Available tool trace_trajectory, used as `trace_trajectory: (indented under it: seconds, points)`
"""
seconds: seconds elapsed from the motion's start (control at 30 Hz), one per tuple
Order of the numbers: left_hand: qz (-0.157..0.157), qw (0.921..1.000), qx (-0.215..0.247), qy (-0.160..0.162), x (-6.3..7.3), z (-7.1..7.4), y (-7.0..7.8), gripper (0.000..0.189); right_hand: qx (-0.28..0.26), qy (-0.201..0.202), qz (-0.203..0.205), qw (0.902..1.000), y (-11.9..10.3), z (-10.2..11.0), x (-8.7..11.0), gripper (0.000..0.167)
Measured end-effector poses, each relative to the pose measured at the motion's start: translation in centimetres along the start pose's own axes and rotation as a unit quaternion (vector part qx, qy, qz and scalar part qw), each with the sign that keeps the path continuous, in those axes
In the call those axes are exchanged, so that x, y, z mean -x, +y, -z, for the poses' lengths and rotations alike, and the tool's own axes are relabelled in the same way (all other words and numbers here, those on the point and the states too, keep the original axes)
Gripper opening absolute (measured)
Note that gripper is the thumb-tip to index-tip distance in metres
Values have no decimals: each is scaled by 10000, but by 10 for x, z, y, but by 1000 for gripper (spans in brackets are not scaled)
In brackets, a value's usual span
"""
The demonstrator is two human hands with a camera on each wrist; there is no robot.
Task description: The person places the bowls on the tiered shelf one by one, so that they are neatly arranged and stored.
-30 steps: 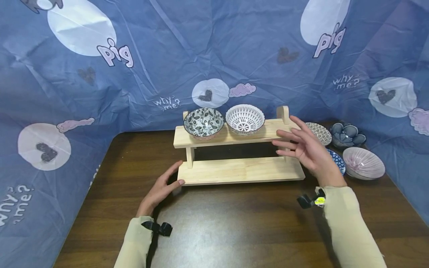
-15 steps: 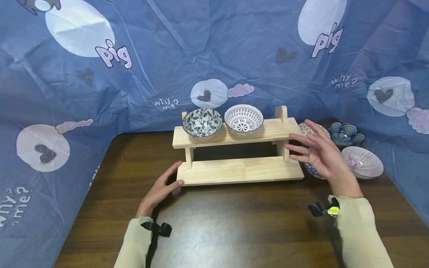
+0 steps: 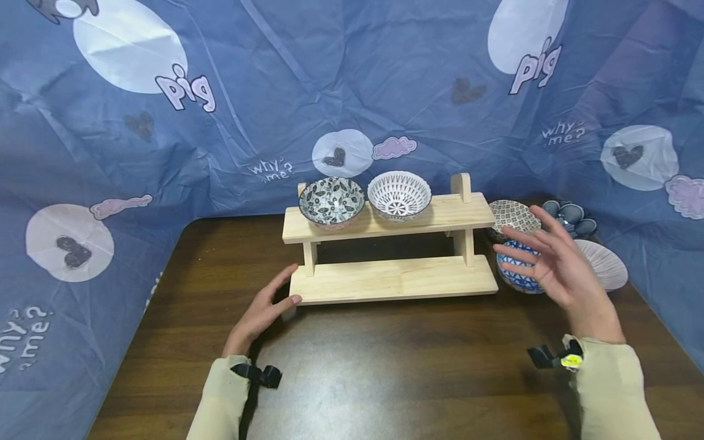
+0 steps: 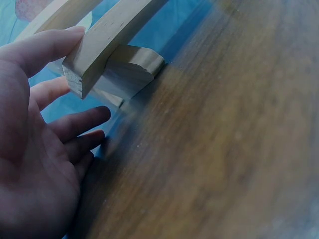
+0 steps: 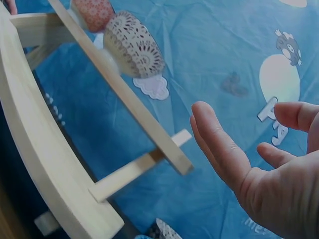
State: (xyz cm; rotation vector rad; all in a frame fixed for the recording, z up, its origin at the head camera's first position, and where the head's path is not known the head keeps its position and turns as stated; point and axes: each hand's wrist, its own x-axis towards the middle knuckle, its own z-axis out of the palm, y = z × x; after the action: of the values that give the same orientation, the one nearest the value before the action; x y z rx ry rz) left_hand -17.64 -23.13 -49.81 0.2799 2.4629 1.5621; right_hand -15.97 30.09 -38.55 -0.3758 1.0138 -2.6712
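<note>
Steadying wooden rack (image 3: pixel 453 214), apparently preparing a pick-up | left hand (image 3: pixel 261 315) is pinching left end of lower shelf (image 3: pixel 393 281), thumb to forefinger | right hand (image 3: pixel 569 281) is hovering, fingers spread, holding nothing, near blue-patterned bowl (image 3: pixel 519 285) right of rack | next move is likely calling for a rim grip | right wrist view is revealing reddish outside of floral bowl (image 5: pixel 94 14); head view, mainly its inside

The pale two-tier wooden shelf (image 3: pixel 393 280) stands upright on the surface (image 3: pixel 374 366); a blue-and-white patterned bowl (image 3: pixel 518 283), partly hidden, sits just beside its right end.
</note>
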Motion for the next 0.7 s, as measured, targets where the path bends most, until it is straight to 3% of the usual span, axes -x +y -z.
trace_trajectory:
  seconds: [0.7]
  points:
    - [59,10000,-5,-13,0,0,1,70,-840,184,292,9959,-25,47,50,47]
